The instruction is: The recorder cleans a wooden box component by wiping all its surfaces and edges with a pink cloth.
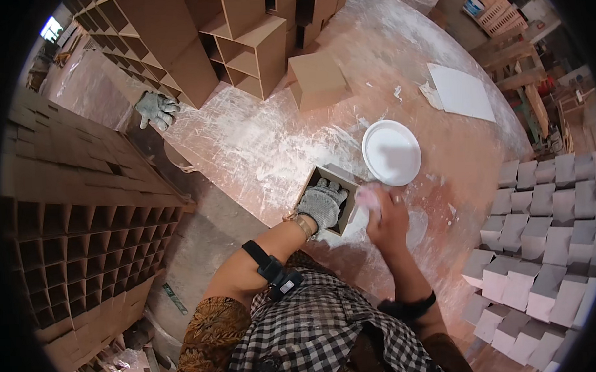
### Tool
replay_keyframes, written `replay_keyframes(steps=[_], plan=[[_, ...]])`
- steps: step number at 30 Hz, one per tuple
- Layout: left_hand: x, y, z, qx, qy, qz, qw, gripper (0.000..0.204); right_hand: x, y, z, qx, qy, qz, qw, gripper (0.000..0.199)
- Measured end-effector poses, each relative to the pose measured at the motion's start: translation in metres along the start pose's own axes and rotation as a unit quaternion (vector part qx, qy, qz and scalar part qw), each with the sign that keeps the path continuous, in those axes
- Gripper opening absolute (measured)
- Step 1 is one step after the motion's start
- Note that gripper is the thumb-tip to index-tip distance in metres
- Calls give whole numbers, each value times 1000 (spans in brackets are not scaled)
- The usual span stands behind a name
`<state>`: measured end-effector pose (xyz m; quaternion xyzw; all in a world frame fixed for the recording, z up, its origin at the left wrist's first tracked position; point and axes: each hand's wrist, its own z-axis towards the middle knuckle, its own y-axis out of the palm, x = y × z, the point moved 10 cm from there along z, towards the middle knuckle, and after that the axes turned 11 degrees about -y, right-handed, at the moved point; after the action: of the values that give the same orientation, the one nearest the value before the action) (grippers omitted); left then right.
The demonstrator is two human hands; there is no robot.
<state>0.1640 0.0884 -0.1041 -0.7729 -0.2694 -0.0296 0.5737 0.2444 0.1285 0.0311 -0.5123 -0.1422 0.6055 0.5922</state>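
Checked shirt lowest in view; gloved left hand (323, 203) grips rim of small open wooden box (330, 199) on dusty floor (263, 141); bare right hand (386, 219) closed on pale pink cloth (368, 196) at box edge; box looks light, stiff, best held by walls; white bowl (391, 152) just beside

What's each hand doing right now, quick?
Left hand: gloved, gripping the small open wooden box.
Right hand: bare, closed on a pale pink cloth against the box.

Grey glove (323, 203), white bowl (391, 152)
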Motion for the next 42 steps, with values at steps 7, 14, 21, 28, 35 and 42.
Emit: replay_keyframes(steps=[7,14,21,28,35,42], plan=[[-11,20,7,12,15,15,1000,55,-43,35,-36,-129,-93,-46,986,35],[-6,4,2,11,-2,21,1000,65,-21,21,-43,-81,-99,47,991,38],[0,-2,-1,-67,-6,-44,997,54,-22,40,-29,-83,-145,-83,982,32],[2,-8,-5,-38,2,30,999,65,-50,16,-64,-88,-127,97,983,35],[16,-30,-67,171,106,40,979,59,26,-41,-86,116,51,221,967,28],[11,6,-57,123,130,-77,981,40,49,-38,-49,108,80,283,950,34]])
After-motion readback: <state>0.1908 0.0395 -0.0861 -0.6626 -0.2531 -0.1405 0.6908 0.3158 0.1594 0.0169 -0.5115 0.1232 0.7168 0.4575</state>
